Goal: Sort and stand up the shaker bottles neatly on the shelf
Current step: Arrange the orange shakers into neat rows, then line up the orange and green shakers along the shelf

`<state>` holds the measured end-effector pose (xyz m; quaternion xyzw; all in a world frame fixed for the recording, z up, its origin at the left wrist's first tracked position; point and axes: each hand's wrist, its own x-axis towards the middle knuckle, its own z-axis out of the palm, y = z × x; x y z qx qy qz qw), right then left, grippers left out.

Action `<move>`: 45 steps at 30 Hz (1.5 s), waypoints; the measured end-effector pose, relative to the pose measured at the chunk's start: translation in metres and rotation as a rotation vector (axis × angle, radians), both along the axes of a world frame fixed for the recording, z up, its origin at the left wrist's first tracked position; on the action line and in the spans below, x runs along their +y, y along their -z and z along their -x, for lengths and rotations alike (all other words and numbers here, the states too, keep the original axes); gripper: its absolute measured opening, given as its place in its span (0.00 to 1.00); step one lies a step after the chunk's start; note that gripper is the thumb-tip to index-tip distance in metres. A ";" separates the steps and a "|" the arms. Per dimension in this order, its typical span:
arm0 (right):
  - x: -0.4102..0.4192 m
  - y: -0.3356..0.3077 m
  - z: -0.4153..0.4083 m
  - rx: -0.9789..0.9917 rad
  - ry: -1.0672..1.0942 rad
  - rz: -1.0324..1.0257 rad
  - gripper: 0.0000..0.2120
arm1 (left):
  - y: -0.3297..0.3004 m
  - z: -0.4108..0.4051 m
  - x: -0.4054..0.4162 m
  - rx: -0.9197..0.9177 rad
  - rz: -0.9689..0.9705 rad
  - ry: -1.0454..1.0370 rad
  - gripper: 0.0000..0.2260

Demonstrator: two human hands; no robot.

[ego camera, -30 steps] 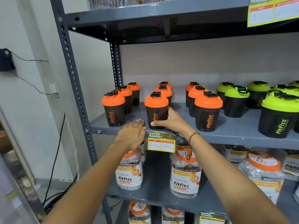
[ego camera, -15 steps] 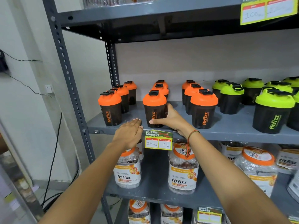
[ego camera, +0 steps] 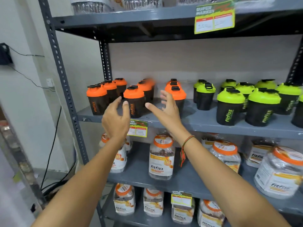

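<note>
Both hands are raised before the grey metal shelf (ego camera: 205,126), each with a wide, empty grip: the left hand (ego camera: 115,119) and the right hand (ego camera: 165,112) flank the front black shaker bottle with an orange lid (ego camera: 134,102), which stands upright near the shelf's front edge, neither hand touching it. Other orange-lidded black shaker bottles (ego camera: 96,99) stand upright in rows on the left part of the same shelf, and black shaker bottles with lime-green lids (ego camera: 230,106) stand upright on its right part. A yellow-green price tag (ego camera: 139,129) hangs from the shelf edge, between the wrists.
</note>
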<state>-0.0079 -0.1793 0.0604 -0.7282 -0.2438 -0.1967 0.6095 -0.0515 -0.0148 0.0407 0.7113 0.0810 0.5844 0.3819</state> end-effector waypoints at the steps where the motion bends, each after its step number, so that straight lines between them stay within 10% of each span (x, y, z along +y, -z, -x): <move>1: -0.011 -0.005 0.005 -0.035 0.013 -0.007 0.37 | -0.004 0.002 -0.015 -0.013 -0.022 0.005 0.18; 11: -0.140 -0.024 -0.002 -0.231 0.455 0.002 0.33 | -0.011 -0.025 -0.121 0.240 -0.106 0.239 0.35; 19: -0.190 0.017 -0.033 -0.057 0.705 0.045 0.49 | 0.003 -0.067 -0.129 0.553 -0.004 0.309 0.50; 45: -0.177 0.030 -0.084 0.165 0.712 0.319 0.38 | 0.014 -0.105 -0.125 0.549 -0.066 0.185 0.34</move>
